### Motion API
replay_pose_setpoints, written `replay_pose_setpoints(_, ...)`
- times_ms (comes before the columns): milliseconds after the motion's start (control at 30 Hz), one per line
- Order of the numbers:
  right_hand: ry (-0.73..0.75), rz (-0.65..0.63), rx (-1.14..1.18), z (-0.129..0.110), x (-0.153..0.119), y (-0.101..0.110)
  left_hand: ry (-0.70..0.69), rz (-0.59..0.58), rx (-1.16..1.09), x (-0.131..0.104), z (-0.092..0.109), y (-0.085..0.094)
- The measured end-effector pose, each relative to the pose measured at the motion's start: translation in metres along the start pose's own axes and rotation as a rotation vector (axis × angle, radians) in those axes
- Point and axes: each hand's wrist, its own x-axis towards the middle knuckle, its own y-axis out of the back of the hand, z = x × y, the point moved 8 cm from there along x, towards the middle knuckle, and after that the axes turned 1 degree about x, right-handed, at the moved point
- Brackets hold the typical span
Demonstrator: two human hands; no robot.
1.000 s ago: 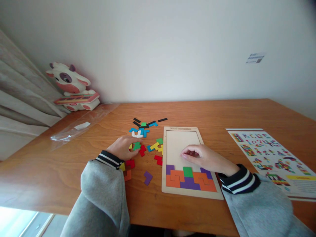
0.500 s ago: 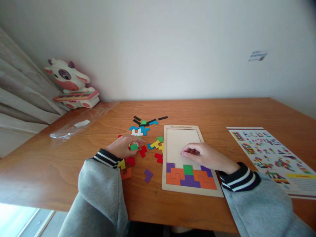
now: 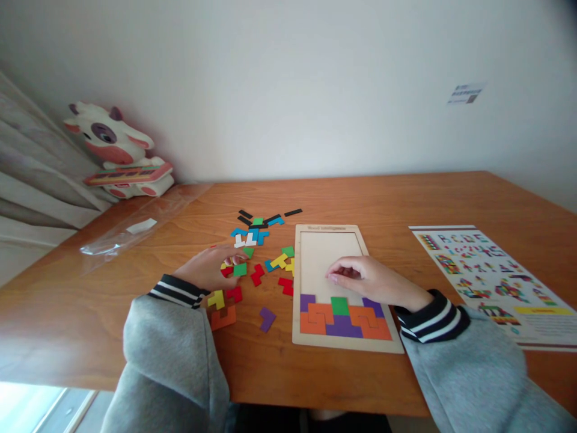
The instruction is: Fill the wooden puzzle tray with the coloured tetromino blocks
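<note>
My left hand [image 3: 205, 266] reaches low over the loose coloured puzzle pieces, its thumb and fingers apart. A red piece [image 3: 226, 272] shows under its fingers, and a green square [image 3: 240, 270] lies just beyond the fingertips; I see nothing held. My right hand [image 3: 360, 278] hovers over or rests on the wooden puzzle board [image 3: 303, 344], with thumb and fingers curled together and nothing visible in them. Orange pieces [image 3: 313, 325], purple pieces [image 3: 344, 328] and a green square piece [image 3: 339, 306] fill the board's near end. Its upper part shows bare wood.
Yellow, blue, white and black pieces [image 3: 293, 212] are scattered left of the board. A purple piece [image 3: 267, 319] lies nearer me. A printed sheet [image 3: 489, 282] is at right. A plastic bag [image 3: 121, 234] and a cow toy with a keyboard [image 3: 119, 150] stand at back left.
The whole view has shifted slightly. My left hand has drawn a little left and back from the green square, uncovering more of it. My right hand keeps its place over the board.
</note>
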Motion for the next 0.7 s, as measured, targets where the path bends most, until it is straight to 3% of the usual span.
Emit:
replay_pose_setpoints(200, 0.002, 0.003, 0.009, 0.002, 0.000, 0.000, -0.082, 0.060, -0.022, 0.002, 0.009, 0.001)
replay_pose_setpoints(400, 0.001, 0.006, 0.003, -0.001, -0.001, 0.001, -0.220, 0.207, -0.062, 0.001, 0.026, 0.013)
replay_pose_setpoints(700, 0.008, 0.075, 0.118, -0.009, 0.002, -0.002, -0.437, 0.411, -0.193, -0.003, 0.086, 0.025)
